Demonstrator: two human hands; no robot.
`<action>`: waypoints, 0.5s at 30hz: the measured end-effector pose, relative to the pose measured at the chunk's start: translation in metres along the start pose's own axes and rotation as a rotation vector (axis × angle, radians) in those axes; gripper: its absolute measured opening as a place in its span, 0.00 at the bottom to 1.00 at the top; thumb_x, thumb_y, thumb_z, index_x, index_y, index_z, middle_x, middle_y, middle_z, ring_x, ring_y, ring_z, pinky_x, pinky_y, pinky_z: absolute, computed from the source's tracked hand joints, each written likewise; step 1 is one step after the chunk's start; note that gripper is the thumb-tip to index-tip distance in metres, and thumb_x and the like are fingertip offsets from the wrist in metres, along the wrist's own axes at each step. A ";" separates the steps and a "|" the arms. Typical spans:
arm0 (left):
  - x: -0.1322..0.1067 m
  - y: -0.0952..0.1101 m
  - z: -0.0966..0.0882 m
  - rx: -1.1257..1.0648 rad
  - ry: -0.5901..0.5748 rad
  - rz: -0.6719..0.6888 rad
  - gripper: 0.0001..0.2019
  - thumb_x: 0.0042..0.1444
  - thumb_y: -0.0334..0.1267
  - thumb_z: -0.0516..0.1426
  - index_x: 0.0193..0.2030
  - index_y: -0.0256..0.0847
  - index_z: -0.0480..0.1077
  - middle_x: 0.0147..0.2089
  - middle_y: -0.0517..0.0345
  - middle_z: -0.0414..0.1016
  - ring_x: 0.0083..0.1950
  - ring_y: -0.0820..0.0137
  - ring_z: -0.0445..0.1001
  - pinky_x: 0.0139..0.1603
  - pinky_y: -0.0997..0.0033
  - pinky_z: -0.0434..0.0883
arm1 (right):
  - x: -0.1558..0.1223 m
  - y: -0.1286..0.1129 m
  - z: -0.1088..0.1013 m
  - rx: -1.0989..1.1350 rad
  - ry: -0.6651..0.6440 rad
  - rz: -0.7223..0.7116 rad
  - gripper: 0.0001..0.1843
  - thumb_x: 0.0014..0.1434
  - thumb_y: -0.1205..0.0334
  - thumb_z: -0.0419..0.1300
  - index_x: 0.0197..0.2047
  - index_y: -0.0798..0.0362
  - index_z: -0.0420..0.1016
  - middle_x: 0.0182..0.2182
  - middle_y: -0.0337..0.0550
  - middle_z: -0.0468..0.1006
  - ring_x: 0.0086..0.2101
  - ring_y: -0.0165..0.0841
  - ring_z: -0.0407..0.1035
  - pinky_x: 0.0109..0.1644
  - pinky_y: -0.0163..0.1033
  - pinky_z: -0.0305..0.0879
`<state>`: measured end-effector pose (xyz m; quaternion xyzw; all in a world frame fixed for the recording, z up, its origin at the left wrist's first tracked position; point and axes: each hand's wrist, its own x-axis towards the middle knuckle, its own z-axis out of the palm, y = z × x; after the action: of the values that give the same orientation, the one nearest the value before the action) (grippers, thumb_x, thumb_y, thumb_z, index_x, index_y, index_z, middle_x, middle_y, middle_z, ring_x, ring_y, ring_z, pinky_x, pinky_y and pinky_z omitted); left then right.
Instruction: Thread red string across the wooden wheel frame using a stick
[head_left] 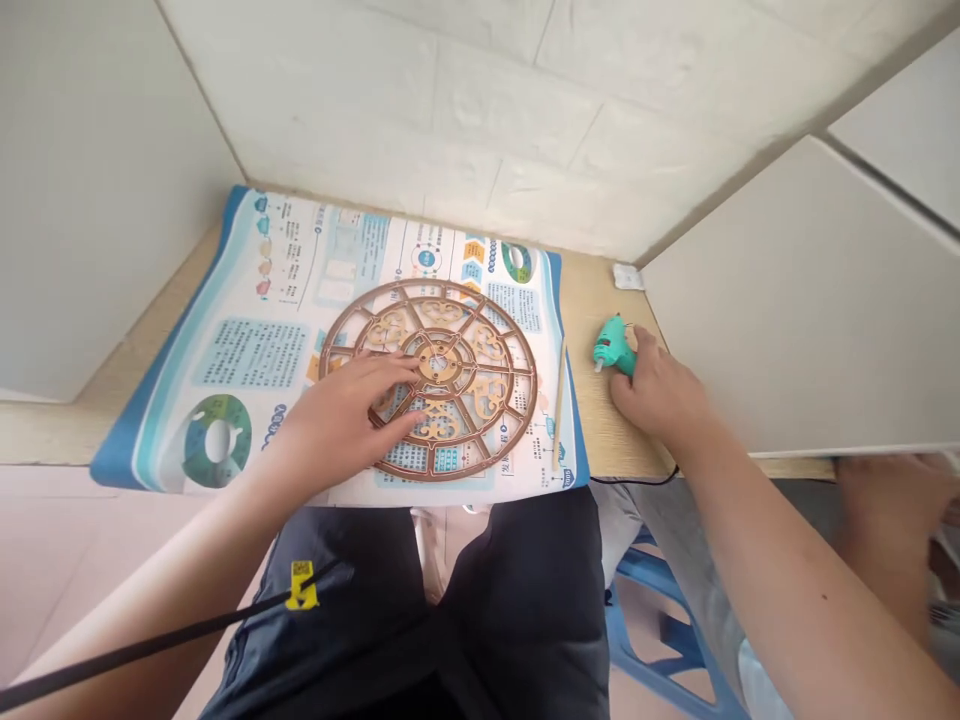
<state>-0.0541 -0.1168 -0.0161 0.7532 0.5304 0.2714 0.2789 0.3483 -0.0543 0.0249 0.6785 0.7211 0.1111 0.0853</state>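
A round openwork wooden wheel (437, 366), with brown rings and spokes and lighter scrollwork, lies flat on a printed poster sheet (247, 290). My left hand (367, 408) rests on the wheel's left side, fingers stretched towards its hub and thumb apart. To the right, on the bare tabletop, my right hand (664, 390) is closed around the handle of a green glue gun (615, 345). Its pale nozzle end points to the lower left. Between the wheel and the glue gun, a thin wooden stick (560, 400) lies near the sheet's right edge.
White panels stand at the left (90, 200) and right (810, 300), with a pale wall behind. A small white packet (628, 276) sits at the back right. A black cord (637, 481) runs along the front edge. Another person's arm (885, 530) and a blue stool (660, 590) are at lower right.
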 end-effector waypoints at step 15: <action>0.001 0.000 -0.004 0.077 -0.018 0.081 0.15 0.73 0.54 0.56 0.53 0.47 0.74 0.70 0.55 0.73 0.76 0.53 0.68 0.85 0.35 0.66 | 0.005 -0.034 -0.035 -0.062 0.190 -0.912 0.21 0.71 0.80 0.48 0.34 0.53 0.76 0.32 0.46 0.79 0.34 0.38 0.71 0.41 0.44 0.61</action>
<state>-0.0569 -0.1155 -0.0127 0.7867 0.5069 0.2549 0.2432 0.3058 -0.0532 0.0493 0.2765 0.9467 0.1451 0.0793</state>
